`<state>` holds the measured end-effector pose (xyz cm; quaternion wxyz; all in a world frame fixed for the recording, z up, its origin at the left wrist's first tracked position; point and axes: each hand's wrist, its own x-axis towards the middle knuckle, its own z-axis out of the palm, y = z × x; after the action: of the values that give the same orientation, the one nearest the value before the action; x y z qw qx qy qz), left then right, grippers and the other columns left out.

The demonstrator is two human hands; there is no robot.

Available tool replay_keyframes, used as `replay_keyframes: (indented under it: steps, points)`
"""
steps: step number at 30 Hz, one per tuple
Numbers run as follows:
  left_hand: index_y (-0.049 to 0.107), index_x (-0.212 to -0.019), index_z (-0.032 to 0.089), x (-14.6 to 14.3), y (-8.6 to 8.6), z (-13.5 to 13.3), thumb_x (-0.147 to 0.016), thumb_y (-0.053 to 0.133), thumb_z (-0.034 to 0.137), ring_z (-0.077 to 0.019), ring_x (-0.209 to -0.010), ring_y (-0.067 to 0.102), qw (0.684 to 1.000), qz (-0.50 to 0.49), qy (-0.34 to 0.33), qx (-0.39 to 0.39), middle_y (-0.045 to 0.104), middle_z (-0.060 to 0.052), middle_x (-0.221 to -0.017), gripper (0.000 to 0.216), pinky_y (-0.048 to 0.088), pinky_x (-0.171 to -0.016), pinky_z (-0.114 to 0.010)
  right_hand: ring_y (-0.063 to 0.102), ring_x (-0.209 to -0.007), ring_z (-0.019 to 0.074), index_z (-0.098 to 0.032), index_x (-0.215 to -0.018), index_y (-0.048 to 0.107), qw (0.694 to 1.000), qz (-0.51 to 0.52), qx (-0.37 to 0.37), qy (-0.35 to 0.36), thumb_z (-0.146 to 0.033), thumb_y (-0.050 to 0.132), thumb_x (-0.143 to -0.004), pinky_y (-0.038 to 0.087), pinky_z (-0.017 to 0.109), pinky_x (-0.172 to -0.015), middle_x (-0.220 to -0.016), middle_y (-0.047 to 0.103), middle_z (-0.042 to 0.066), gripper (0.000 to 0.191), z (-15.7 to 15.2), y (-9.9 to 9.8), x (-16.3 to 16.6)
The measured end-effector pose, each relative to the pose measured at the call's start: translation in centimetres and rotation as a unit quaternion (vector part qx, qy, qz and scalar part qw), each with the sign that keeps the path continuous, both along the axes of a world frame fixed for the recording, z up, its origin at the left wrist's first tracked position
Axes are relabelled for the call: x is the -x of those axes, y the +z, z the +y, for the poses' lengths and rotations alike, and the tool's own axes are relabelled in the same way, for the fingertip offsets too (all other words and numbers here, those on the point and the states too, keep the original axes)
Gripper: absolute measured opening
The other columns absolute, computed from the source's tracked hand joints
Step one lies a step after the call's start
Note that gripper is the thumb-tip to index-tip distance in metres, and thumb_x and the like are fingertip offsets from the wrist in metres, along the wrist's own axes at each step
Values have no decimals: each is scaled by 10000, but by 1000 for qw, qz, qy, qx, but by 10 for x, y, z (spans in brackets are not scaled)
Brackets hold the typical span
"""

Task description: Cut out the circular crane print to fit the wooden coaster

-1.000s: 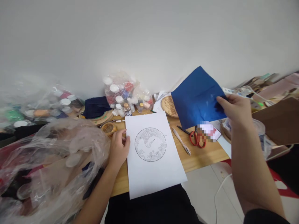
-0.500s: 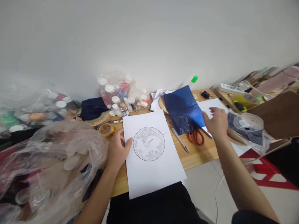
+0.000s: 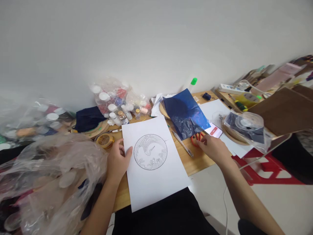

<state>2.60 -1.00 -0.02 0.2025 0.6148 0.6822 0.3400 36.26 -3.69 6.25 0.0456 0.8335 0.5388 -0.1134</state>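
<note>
A white sheet of paper (image 3: 158, 182) printed with a crane and waves inside a circle hangs a little over the table's front edge. My left hand (image 3: 119, 160) is closed on its left edge, thumb on top and fingers curled at the side. Over the red-handled scissors (image 3: 194, 140) is my right hand (image 3: 213, 148), its fingers closed on the handles; the blades are hidden under blue film. That dark blue film (image 3: 181, 112) lies behind the scissors. Between paper and scissors rests a slim white pen-like tool (image 3: 182, 143).
Left of the paper are a spool of gold wire (image 3: 104, 140) and a large clear plastic bag (image 3: 70, 163). Small bottles (image 3: 123, 117) and bagged beads stand by the wall. A phone (image 3: 215, 131) and a wrapped spool (image 3: 249, 122) lie right; a red stool (image 3: 266, 169) is below.
My right hand has come down and left from above the white paper on the right onto the scissors. The phone is now uncovered. My left hand stays on the sheet; the view has shifted slightly.
</note>
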Motion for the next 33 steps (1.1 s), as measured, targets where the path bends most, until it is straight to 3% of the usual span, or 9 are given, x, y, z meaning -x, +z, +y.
replay_keyframes:
  steps: [7,14,20,23,26,29,30,33]
  points:
    - [539,-1094,180,-2,1,1,-773,567,364,-195,-602,542,1000,13,3,-10,531,24,-663,371,448,-624,-340,641,-649,271,-184,-776,613,999,-43,-27,-12,-338,527,-796,346,294,-504,-690,659,115,178,7,-10,-2]
    - [544,-1085,170,-1,1,-1,-798,531,380,-210,-627,565,999,35,3,-14,560,3,-682,357,468,-652,-365,596,-588,245,-215,-579,527,1000,-21,9,-12,-419,488,-785,339,295,-484,-572,575,80,292,4,-12,-8]
    - [548,-1078,170,0,-1,0,-811,512,377,-229,-659,579,998,56,-2,-24,578,-17,-703,339,472,-681,-381,552,-547,200,-224,-454,402,999,16,40,-8,-365,541,-700,341,292,-475,-540,546,58,315,-9,-12,-15]
    - [554,-1085,150,-1,1,-1,-814,504,380,-244,-680,591,997,72,0,-16,590,-33,-712,359,475,-697,-396,543,-524,187,-221,-449,410,996,54,69,-24,-341,545,-675,344,289,-468,-517,549,41,290,-15,-10,-17]
    - [551,-1132,118,-3,7,-2,-817,490,408,-267,-711,601,996,89,-2,9,604,-53,-727,433,472,-724,-424,543,-509,178,-216,-468,437,989,113,84,-51,-315,548,-659,358,286,-471,-481,550,24,242,-23,-9,-22]
    - [475,-1263,69,-3,18,-3,-798,506,457,-292,-747,606,992,97,-12,81,616,-67,-756,607,467,-735,-444,543,-489,161,-207,-562,492,966,236,64,-86,-256,529,-644,381,274,-472,-478,566,5,102,-32,-9,-27]
    - [429,-1309,46,-2,21,-3,-787,515,470,-296,-756,606,989,97,-18,111,617,-68,-761,678,466,-735,-445,537,-482,152,-202,-619,517,951,290,48,-92,-236,524,-635,382,267,-467,-490,573,-3,39,-35,-10,-28]
    - [326,-1380,-7,1,29,-2,-755,536,478,-294,-774,601,980,86,-41,176,604,-59,-769,819,463,-742,-435,503,-471,122,-186,-770,540,887,455,6,-77,-203,548,-621,357,240,-445,-551,589,-15,150,-42,-10,-25]
